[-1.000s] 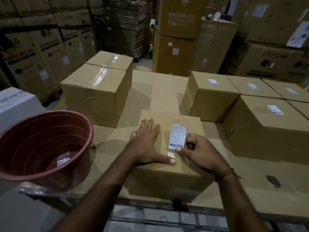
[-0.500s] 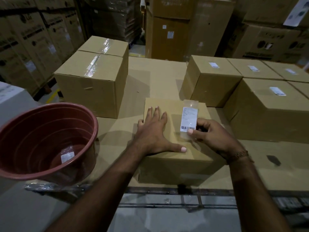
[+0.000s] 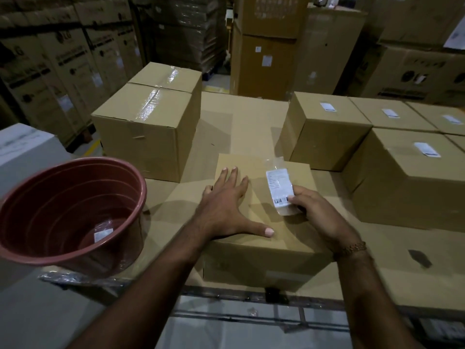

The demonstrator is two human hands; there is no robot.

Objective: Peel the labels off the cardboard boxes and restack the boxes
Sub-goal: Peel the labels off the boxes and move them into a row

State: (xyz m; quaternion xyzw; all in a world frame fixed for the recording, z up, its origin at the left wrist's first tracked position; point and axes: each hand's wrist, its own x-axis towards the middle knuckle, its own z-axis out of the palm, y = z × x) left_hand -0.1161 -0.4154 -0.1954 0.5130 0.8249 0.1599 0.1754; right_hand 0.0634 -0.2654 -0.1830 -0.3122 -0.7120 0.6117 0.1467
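A cardboard-covered worktop [image 3: 234,127] carries the boxes: a small carton [image 3: 264,238] at the near edge, a large taped carton [image 3: 143,137] at the back left, and labelled cartons [image 3: 324,137] (packed touching one another) at the right. A reddish plastic tub [image 3: 73,212] overhangs the near left corner.

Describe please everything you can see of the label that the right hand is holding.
The label is a small white rectangle with fine print and a barcode at its near end, backed by clear film that extends past both ends. It stands lifted above the box, tilted, apparently peeled free. The right hand pinches its near end between its fingers. The print is too small to read.
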